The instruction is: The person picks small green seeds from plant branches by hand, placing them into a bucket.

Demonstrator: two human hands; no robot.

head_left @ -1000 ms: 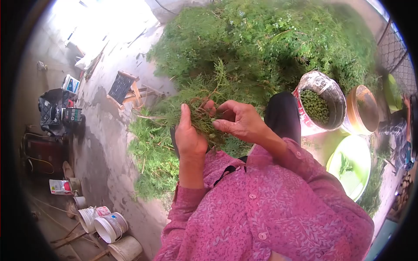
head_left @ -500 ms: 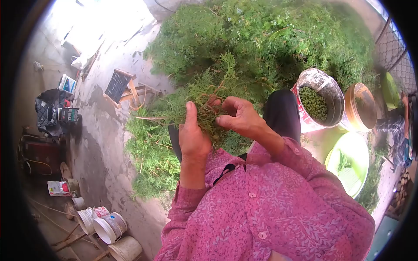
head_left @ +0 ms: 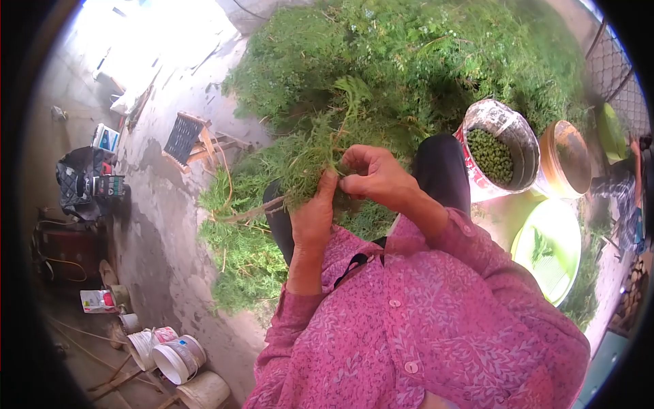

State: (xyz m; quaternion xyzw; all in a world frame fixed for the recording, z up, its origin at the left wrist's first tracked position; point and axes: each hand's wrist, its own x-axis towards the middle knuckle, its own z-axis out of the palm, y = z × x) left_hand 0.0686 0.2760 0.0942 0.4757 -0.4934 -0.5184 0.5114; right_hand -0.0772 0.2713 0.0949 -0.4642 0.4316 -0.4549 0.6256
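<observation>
My left hand (head_left: pixel 315 217) is closed around a leafy evergreen branch (head_left: pixel 310 160) held over my lap, its thumb pressed along the foliage. The branch's bare woody stem sticks out to the left. Close beside it, my right hand (head_left: pixel 383 178) is bent into a pinch against the foliage; whatever lies between its fingertips is too small to make out. Small round green cones (head_left: pixel 490 158) fill the bottom of a stained white and red bucket (head_left: pixel 521 129) at my right knee.
A big heap of cut evergreen branches (head_left: pixel 422 61) lies ahead, with more beside my left leg. Right of the bucket stand an orange-brown bucket (head_left: pixel 546 153) and a light green basin (head_left: pixel 569 273). A low wooden stool (head_left: pixel 184 140) and tipped white buckets (head_left: pixel 178 358) are at left. Another person (head_left: pixel 616 198) is far right.
My left hand has turned and its thumb, upright before, now presses on the branch nearer my right hand. The branch's stem has tilted lower on the left. My right hand stays close by, pinching.
</observation>
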